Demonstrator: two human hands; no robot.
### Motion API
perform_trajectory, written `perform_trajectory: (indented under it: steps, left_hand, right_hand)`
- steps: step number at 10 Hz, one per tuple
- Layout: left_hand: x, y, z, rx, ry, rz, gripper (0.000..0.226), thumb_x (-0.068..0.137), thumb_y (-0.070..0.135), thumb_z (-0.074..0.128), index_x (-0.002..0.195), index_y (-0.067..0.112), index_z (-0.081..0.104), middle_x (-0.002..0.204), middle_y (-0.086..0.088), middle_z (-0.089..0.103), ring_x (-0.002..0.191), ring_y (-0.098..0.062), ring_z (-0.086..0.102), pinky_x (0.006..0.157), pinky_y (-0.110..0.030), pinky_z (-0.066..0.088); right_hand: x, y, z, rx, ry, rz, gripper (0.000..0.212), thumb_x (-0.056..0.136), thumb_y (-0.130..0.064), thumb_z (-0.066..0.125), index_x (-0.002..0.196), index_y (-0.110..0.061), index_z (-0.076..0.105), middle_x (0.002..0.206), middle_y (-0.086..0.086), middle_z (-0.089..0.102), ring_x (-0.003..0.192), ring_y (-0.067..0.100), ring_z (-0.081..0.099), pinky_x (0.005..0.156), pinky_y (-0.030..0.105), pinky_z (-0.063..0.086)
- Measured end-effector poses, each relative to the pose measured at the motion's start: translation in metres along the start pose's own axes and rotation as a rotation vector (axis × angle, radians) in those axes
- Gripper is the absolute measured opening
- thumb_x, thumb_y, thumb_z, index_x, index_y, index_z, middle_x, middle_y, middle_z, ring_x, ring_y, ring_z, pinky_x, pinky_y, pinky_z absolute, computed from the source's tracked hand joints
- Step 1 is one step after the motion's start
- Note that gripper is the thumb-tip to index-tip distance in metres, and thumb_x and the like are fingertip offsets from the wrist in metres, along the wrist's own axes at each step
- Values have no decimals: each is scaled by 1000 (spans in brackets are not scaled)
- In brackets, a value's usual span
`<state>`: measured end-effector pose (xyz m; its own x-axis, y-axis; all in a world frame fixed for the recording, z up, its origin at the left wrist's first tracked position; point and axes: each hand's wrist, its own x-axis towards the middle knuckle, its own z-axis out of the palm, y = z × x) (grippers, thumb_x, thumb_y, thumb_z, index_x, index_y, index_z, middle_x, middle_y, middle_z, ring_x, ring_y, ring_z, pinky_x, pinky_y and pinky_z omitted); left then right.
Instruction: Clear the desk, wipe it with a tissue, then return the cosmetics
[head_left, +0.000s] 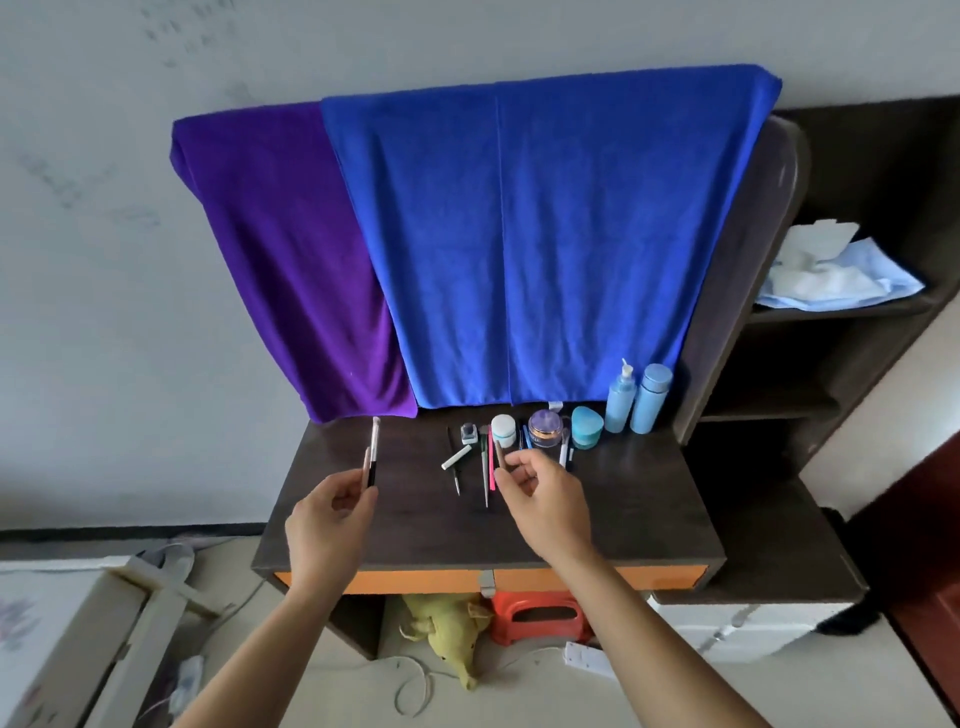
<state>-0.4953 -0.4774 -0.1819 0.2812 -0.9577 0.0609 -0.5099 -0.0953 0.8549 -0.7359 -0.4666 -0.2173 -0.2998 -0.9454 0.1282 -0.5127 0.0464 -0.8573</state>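
Note:
My left hand (332, 512) holds two slim makeup sticks (372, 452) upright over the left part of the dark desk (639, 509). My right hand (540, 493) pinches a brown pencil (500, 453) above the desk's middle. Several thin pens and brushes (485, 470) lie on the desk just left of my right hand, with a white stick (456, 458) among them. Behind them stand a small ink pot (469, 432), a white jar (504, 429), a purple jar (546, 428), a teal case (587, 426) and two blue bottles (636, 397). Tissues (815, 260) sit on the right shelf.
Purple (291, 260) and blue towels (545, 234) hang over the desk's back. A dark shelf unit (857, 364) stands at the right. Under the desk are orange drawers (415, 581), a yellow plush toy (447, 631), a red stool (535, 616) and a power strip (592, 659).

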Motion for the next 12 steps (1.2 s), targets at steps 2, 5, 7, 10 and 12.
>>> perform_trajectory:
  steps: [2, 5, 7, 10, 12]
  left_hand:
    - [93, -35, 14, 0, -46, -53, 18, 81, 22, 73, 89, 38, 72, 73, 19, 71, 76, -6, 68, 78, -37, 56]
    - [220, -107, 47, 111, -312, -112, 15, 81, 19, 72, 95, 26, 74, 73, 16, 69, 74, -5, 65, 72, -27, 48]
    - [244, -154, 79, 225, -502, -182, 14, 82, 16, 69, 84, 30, 72, 78, 6, 73, 80, -22, 69, 79, -35, 54]
    - [214, -195, 130, 407, -578, -236, 25, 85, 28, 71, 107, 17, 68, 99, -3, 66, 99, -22, 59, 81, -28, 43]
    - [214, -193, 124, 460, -606, -215, 53, 83, 44, 73, 127, 18, 60, 116, -2, 53, 113, -21, 54, 95, -33, 46]
  right_hand:
    - [66, 1, 67, -54, -50, 18, 10, 89, -37, 69, 96, -31, 67, 74, -17, 65, 71, 1, 62, 69, 28, 52]
    - [116, 4, 176, -164, -48, 280, 13, 87, -36, 72, 98, -29, 70, 71, -17, 66, 70, -2, 62, 66, 13, 44]
    - [105, 35, 233, -252, -169, 481, 15, 88, -32, 71, 101, -25, 71, 78, -12, 69, 78, 8, 67, 77, 29, 53]
    - [99, 88, 249, -379, -245, 551, 31, 84, -43, 73, 109, -25, 66, 90, -8, 66, 89, 14, 64, 77, 33, 52]
    - [96, 90, 245, -390, -312, 551, 44, 85, -51, 69, 120, -27, 61, 100, -7, 64, 96, 16, 64, 79, 33, 51]
